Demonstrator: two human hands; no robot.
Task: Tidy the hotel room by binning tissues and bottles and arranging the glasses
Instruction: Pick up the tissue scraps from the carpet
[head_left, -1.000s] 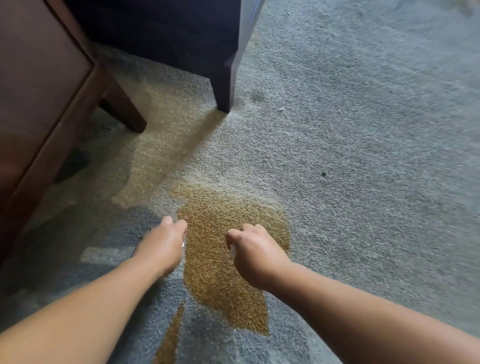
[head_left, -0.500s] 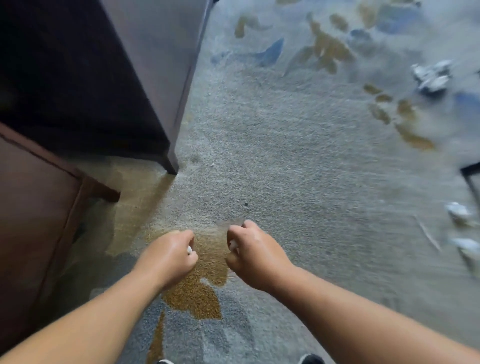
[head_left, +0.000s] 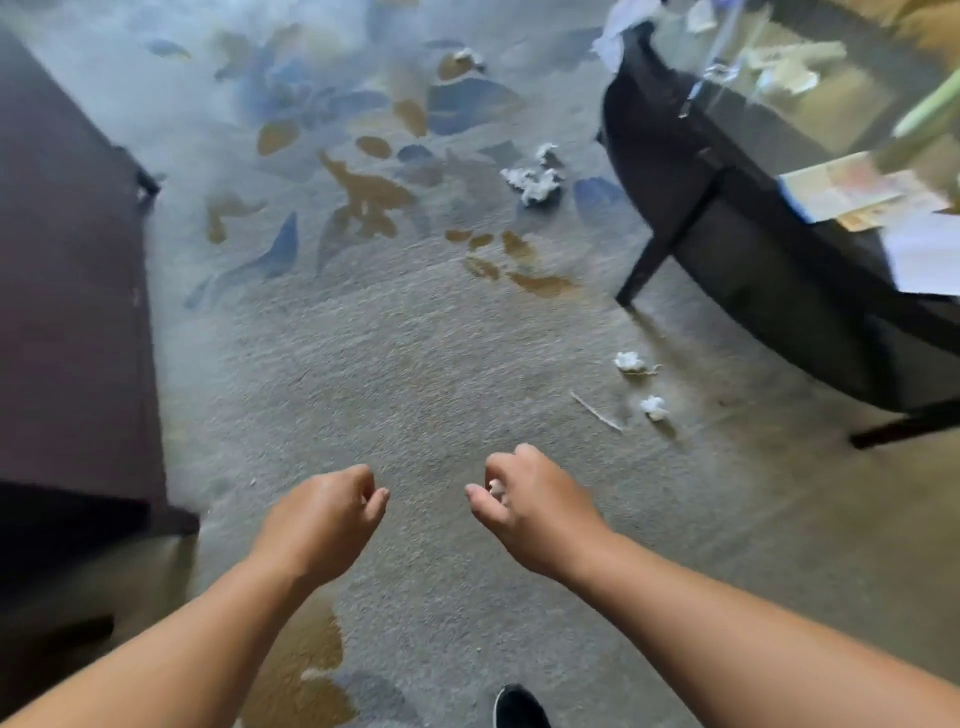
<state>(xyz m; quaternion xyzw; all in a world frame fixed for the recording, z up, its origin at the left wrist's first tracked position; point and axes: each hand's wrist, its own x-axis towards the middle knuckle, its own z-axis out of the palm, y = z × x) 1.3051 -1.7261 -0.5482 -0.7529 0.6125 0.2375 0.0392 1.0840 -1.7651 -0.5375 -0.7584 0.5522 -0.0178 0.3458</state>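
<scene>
Your right hand (head_left: 535, 506), curled round a white paper scrap (head_left: 494, 486), is nearer the small crumpled white tissue (head_left: 654, 407) ahead-right; whether your curled left hand (head_left: 322, 519) holds anything is unclear.

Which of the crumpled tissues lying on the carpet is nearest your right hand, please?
The small tissue lowest in view, beside the pale sliver, is nearest the right hand, which pinches a white scrap. The others lie farther up the carpet.

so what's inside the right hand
A white scrap, probably tissue, peeks out between the thumb and curled fingers of the right hand. The fingers cover the rest, so its full shape and whether anything else is in there can't be seen.
</scene>
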